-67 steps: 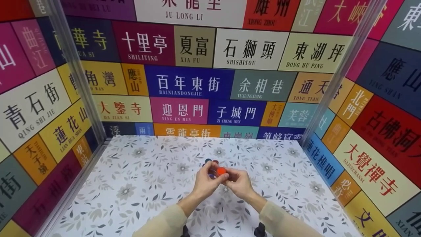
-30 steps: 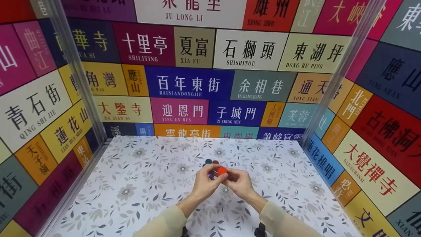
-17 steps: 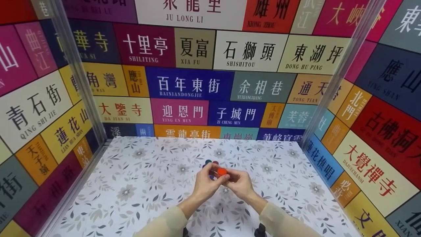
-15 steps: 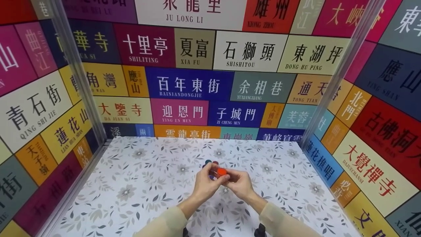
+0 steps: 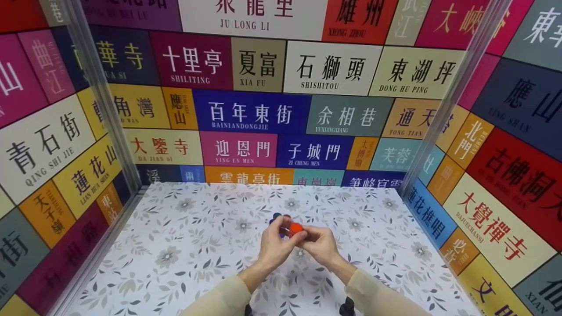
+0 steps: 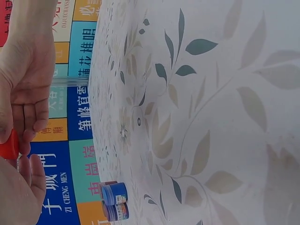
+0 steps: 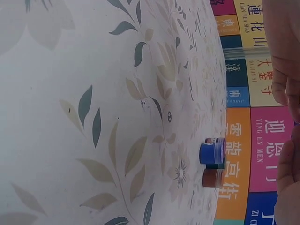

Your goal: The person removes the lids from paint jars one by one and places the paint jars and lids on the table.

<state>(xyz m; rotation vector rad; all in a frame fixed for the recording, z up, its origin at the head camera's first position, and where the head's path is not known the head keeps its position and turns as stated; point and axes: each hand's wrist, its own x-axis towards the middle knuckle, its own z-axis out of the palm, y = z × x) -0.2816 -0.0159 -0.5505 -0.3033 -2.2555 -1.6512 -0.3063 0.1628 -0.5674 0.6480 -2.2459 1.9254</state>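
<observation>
Above the middle of the table, both hands meet around a small jar with a bright orange-red top. My left hand pinches it, thumb across its near side. From the other side, my right hand holds it with its fingertips. In the left wrist view, the orange-red part shows between the two hands; fingers cover most of the jar's body. Just beyond the hands stand several similar small jars, among them a teal-topped jar and a red-topped jar.
A blue jar and a brown jar stand close together on the table. Floral white paper covers the tabletop. Panels with coloured signs rise at the back and both sides, with clear corner strips.
Both hands stay in nearly the same place around the orange-red-topped jar. Its top tilts and shifts only slightly, and the jars on the table stand as before.
</observation>
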